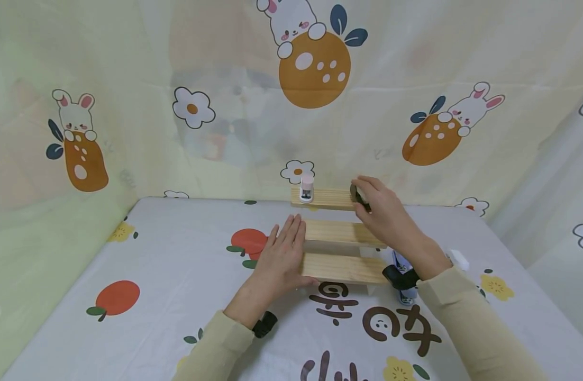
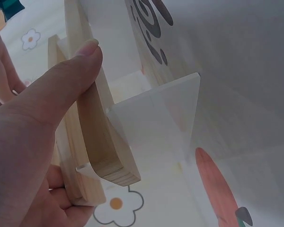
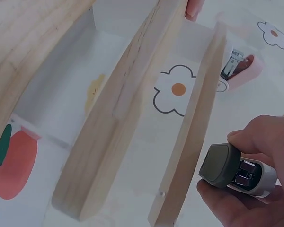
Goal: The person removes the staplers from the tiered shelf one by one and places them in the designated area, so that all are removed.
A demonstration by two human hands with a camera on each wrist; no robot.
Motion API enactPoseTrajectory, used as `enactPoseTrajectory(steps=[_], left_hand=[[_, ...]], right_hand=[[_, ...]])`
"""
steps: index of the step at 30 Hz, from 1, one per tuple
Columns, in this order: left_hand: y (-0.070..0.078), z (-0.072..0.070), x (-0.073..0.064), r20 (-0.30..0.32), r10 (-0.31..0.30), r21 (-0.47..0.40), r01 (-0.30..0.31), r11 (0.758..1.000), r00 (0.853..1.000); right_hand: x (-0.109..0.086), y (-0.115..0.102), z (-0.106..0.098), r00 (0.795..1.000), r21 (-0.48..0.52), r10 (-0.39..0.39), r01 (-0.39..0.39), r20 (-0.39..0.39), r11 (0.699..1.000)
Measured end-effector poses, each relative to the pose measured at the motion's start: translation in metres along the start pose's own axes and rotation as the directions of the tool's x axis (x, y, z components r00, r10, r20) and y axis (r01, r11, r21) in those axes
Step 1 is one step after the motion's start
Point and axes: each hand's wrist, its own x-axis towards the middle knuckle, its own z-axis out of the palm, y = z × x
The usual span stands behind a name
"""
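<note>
A three-step display stand has pale wooden planks, front [image 1: 344, 268], middle [image 1: 341, 233] and top [image 1: 324, 198], joined by clear side panels [image 2: 156, 106]. My left hand [image 1: 283, 256] steadies the stand's left end, its thumb [image 2: 80, 66] on the front plank and its fingers along the ends. My right hand [image 1: 386, 211] pinches a mini stapler [image 3: 222, 165] with a dark green top and a white body, beside the top plank's right end. A pink and white mini stapler [image 1: 307, 189] stands at the left end of the top plank.
Small blue items [image 1: 406, 296] lie right of the stand, partly hidden by my right wrist and its black strap [image 1: 400, 277]. A white object [image 1: 457, 259] sits farther right. The printed tablecloth [image 1: 167, 264] meets a printed curtain [image 1: 234, 148] behind the stand.
</note>
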Motion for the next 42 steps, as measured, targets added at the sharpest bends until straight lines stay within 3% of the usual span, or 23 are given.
enactPoseTrajectory(steps=[30,42], left_hand=[[0.001,0.0,0.0,0.001,-0.002,0.014,0.002,1.0,1.0],[0.0,0.0,0.0,0.002,-0.006,0.001,0.006,1.0,1.0]], right_hand=[[-0.032,0.012,-0.023,0.993,-0.028,-0.041,0.039,-0.107,0.999],[-0.05,0.017,-0.027,0.995,-0.042,0.002,-0.006,-0.102,0.999]])
